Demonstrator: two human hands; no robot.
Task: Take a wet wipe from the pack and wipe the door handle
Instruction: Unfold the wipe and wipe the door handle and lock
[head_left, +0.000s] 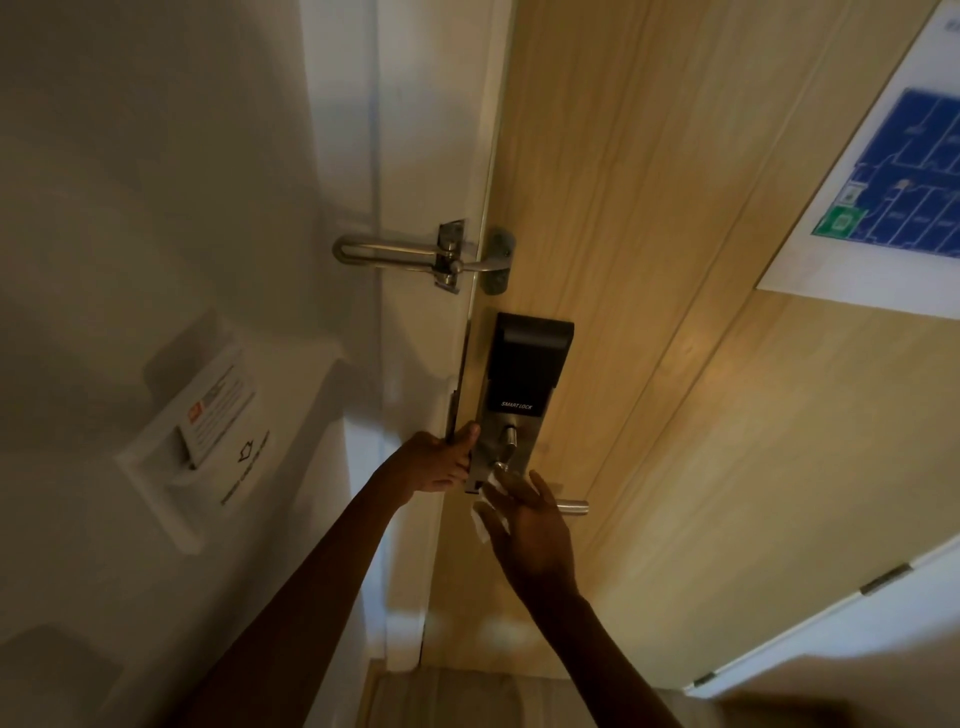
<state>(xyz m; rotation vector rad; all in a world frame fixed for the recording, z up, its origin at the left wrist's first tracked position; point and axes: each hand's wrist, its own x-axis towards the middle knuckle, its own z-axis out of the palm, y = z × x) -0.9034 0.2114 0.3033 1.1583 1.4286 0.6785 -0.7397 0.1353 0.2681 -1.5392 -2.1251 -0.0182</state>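
A wooden door carries a black and silver smart lock with a silver lever handle below it. My right hand presses a white wet wipe against the handle near its base; only the handle's right tip shows past my fingers. My left hand grips the door's edge beside the lock plate, thumb on the front. The wipe pack is not in view.
A metal swing-bar door guard spans the door frame above the lock. A white card-slot holder is fixed to the wall at left. A blue evacuation plan hangs on the door at upper right. A hinged white panel edge shows at lower right.
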